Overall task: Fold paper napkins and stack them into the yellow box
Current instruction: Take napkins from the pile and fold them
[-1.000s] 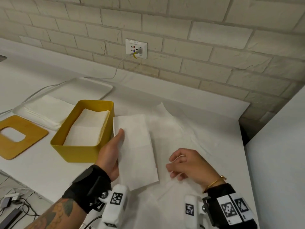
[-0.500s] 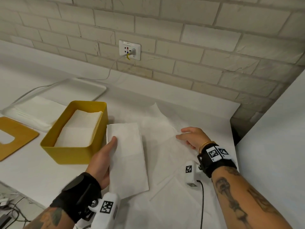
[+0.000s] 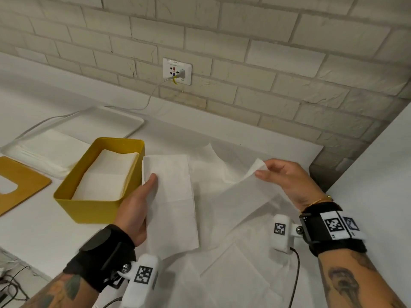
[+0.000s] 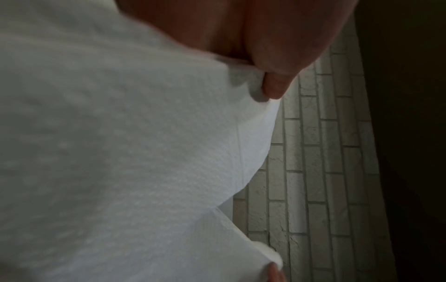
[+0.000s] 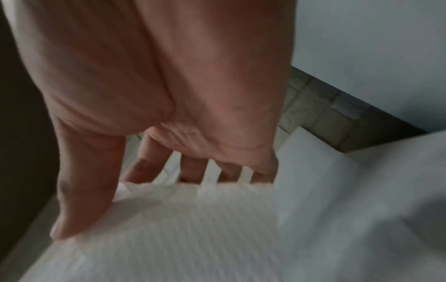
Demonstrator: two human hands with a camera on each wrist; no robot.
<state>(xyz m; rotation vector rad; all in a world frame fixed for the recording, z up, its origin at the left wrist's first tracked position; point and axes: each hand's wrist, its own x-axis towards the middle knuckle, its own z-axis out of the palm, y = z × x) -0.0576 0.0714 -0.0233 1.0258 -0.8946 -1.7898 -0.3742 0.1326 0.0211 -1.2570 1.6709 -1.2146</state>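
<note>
Left hand (image 3: 135,210): grip closed on a folded paper napkin (image 3: 172,203), thumb laid on top along its left edge, remaining fingers hidden underneath. The napkin is a long white rectangle held just right of the yellow box (image 3: 93,205), its far left corner close to the box's right wall; whether they touch cannot be told. In the left wrist view the thumb tip (image 4: 275,85) presses into the embossed paper.

Right hand (image 3: 287,181): grip pinching the far corner of an unfolded napkin (image 3: 244,194), thumb against forefinger, the corner lifted off the surface while the near part of the sheet lies on the other loose napkins. The right wrist view shows the thumb (image 5: 79,190) on top of the sheet and the fingers (image 5: 190,169) behind its edge.

Yellow box: open, rectangular, standing on the white surface (image 3: 33,227) left of both hands, a stack of folded napkins (image 3: 109,174) inside.

Loose napkins (image 3: 235,283): several flat white sheets overlapping across the surface beneath the hands.

White tray (image 3: 124,121): behind the box, carrying a stack of flat napkins (image 3: 49,150).

Wooden lid (image 3: 20,185): left of the box, flat, with a cut-out slot.

Wall socket (image 3: 176,71): on the brick wall, a white cable plugged in.
</note>
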